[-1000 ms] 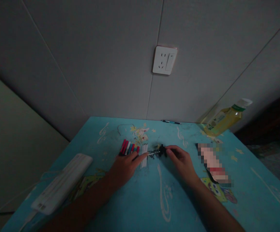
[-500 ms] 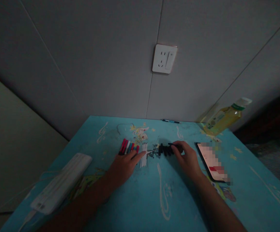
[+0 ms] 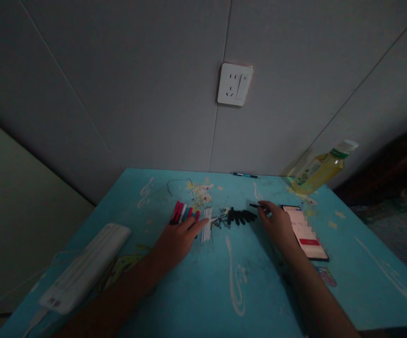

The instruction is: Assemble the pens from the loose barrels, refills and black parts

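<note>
Head view: coloured tubes (image 3: pixel 184 212) lie on the counter (image 3: pixel 189 295) by the left hand (image 3: pixel 178 240), pinching what seems a thin piece (image 3: pixel 217 218) over white sticks (image 3: pixel 207 231). Black pieces (image 3: pixel 239 216) follow, then the right hand (image 3: pixel 275 224), clamped on a dark piece (image 3: pixel 254 205).

two bare forearms (image 3: pixel 138 276), bare wrists (image 3: pixel 290 246)

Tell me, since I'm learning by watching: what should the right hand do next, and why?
Perhaps set the dark piece beside the right end of the black row: the right hand pinches it near there, and the row's pieces lie together.
</note>
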### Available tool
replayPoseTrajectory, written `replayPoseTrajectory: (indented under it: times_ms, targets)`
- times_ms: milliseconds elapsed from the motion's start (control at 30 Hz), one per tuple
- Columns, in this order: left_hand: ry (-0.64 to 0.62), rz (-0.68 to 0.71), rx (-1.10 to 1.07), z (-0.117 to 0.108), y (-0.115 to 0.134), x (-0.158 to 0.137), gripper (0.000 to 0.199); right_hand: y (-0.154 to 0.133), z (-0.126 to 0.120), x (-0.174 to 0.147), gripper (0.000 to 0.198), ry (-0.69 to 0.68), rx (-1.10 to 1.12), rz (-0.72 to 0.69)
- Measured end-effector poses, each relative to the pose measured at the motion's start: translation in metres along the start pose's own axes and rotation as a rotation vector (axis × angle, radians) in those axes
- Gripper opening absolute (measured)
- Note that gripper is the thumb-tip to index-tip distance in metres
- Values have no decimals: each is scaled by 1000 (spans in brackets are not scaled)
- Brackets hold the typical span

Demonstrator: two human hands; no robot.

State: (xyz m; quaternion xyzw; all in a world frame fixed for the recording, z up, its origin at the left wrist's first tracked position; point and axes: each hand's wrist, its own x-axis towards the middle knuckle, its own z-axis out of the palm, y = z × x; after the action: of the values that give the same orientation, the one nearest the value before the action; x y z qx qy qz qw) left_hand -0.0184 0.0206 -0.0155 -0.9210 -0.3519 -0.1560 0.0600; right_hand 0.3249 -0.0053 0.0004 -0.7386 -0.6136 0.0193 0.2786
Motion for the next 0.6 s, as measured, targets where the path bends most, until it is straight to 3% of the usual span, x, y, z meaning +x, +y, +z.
replayPoseTrajectory:
  times_ms: [267, 433, 600]
  targets:
    - [-27, -11, 26, 2, 0, 0, 53, 0, 6, -2, 28, -123, -19, -14]
    - [-17, -7, 19, 2, -1, 0, 53, 3, 7, 0, 25, -124, -25, -9]
    - [2, 57, 3, 0, 1, 0, 55, -25, -1, -9, 25, -28, 235, -152]
